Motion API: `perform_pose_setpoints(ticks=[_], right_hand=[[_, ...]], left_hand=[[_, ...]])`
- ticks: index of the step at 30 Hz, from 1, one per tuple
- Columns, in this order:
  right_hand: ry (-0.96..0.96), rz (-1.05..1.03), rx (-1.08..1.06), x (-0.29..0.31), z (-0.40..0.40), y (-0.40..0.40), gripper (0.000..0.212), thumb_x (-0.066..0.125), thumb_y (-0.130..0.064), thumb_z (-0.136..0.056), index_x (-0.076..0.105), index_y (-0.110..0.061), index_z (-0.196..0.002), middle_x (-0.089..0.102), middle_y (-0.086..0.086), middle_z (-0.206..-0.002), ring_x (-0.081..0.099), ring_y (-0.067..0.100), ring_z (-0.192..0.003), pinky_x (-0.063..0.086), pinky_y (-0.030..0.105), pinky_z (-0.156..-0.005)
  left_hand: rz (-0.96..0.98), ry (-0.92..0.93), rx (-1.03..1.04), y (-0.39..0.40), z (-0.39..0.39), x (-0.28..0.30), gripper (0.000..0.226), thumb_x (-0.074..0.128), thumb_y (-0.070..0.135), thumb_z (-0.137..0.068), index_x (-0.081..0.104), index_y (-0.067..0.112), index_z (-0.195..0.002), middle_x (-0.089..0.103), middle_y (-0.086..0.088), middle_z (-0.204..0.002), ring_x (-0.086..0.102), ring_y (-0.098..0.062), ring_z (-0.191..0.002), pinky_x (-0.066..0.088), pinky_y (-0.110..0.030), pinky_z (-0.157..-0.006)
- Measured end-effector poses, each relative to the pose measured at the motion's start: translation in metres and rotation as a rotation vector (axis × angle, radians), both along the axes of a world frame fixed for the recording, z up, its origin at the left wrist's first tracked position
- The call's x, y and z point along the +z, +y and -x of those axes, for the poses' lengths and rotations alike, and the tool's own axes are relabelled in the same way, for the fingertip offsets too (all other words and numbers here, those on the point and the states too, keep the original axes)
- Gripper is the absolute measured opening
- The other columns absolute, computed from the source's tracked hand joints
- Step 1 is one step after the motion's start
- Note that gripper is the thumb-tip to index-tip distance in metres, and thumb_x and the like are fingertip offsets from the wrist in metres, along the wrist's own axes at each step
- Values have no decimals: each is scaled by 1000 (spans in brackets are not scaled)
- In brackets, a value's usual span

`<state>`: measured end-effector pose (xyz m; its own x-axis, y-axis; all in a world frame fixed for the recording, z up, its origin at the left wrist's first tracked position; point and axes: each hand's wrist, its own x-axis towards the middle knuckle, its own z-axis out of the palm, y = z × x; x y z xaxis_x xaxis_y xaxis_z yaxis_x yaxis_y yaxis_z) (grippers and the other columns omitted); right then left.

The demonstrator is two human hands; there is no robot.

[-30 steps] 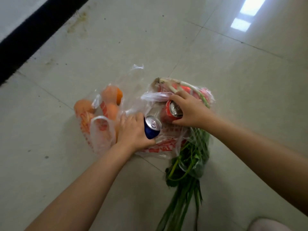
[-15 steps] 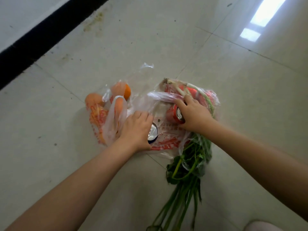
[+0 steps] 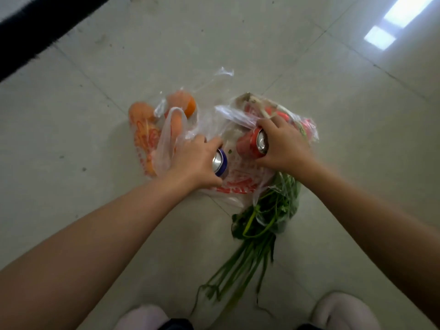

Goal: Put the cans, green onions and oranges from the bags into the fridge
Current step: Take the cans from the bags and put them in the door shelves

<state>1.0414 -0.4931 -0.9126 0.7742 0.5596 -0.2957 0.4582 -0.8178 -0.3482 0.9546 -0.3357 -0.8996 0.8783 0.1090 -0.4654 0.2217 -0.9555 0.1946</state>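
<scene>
The left hand [image 3: 195,160] curls around a blue can [image 3: 220,163], fingers wrapped over its far side and thumb under its near side; the can lies tilted with its silver top facing the camera, on a clear plastic bag with red print [image 3: 240,184]. The right hand [image 3: 283,146] grips a red can [image 3: 252,145] the same way, fingers closed over the top edge and thumb below; this can's silver lid with its pull tab faces right, into the palm. Beyond the right hand's fingers, more red cans [image 3: 283,115] and pale onion roots show through the plastic. Just past the left hand's knuckles sits a second clear bag [image 3: 166,141] holding round oranges [image 3: 183,104]. Near the right wrist, the green onions [image 3: 257,236] spill out of the bag, their long leafy stalks trailing across the tiled floor [image 3: 83,115] toward two pale shoes [image 3: 342,310].
</scene>
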Motion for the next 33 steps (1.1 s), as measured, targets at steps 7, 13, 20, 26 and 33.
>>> perform_pose_setpoints(ticks=[7,13,20,26,33], right_hand=[[76,-166,-208,117,24,-15,76,79,-20,-61,46,-12,-129,50,13,-123,50,31,-112,44,33,-88],[86,-307,-310,278,16,-42,73,84,-28,-60,51,-9,-122,53,12,-112,55,27,-99,38,24,-73],[-7,-462,-317,506,-17,-94,74,84,-26,-59,51,-9,-124,53,10,-111,49,17,-89,38,20,-76],[-205,-639,-285,678,-20,-149,84,87,-25,-56,46,-12,-128,39,-7,-104,45,7,-90,30,-2,-67],[-422,-729,-458,820,43,-254,74,86,-13,-51,52,-11,-117,47,-4,-100,49,13,-90,39,3,-67]], left_hand=[[45,4,82,-17,3,126,71,77,33,-66,43,20,-127,46,-9,-121,44,-27,-115,45,-34,-87],[37,1,57,-45,-22,294,73,74,34,-68,41,22,-131,46,-5,-125,47,-25,-115,42,-32,-90],[21,-138,94,-89,-59,521,72,75,36,-67,42,22,-129,50,-5,-121,51,-24,-109,46,-31,-85],[16,-426,55,-144,-67,684,72,74,44,-68,42,17,-126,57,-3,-117,55,-22,-106,46,-29,-80],[107,-681,-104,-227,-29,821,68,75,37,-66,45,17,-124,58,-1,-116,50,-16,-96,43,-24,-73]])
